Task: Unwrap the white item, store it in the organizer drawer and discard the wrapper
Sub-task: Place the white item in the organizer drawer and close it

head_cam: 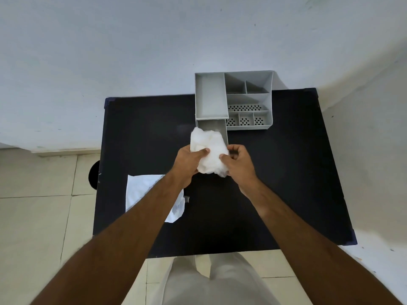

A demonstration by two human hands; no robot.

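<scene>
Fingers of left hand [191,159] curled around left flank of soft, crumpled white item [210,151], thumb pressed onto its front face. Fingers of right hand [236,160] pinching right lower edge of same bundle, thumb and forefinger closed on it, remaining fingers bent inward. Held just above black bench [275,172], at the mouth of pulled-out grey plastic drawer [217,128], upper part overlapping the drawer's open front end. Whether still wrapped: cannot tell.

At 8 o'clock from the bundle, flat on the bench near its left edge: thin white crinkled sheet [141,190], partly hidden under left forearm. At 12 o'clock: grey plastic desk organizer [248,100], long tray compartment above the drawer, divided cells with perforated floors toward 1 o'clock. Beyond bench: pale wall [132,51]; to left and below, tiled floor [33,216].
</scene>
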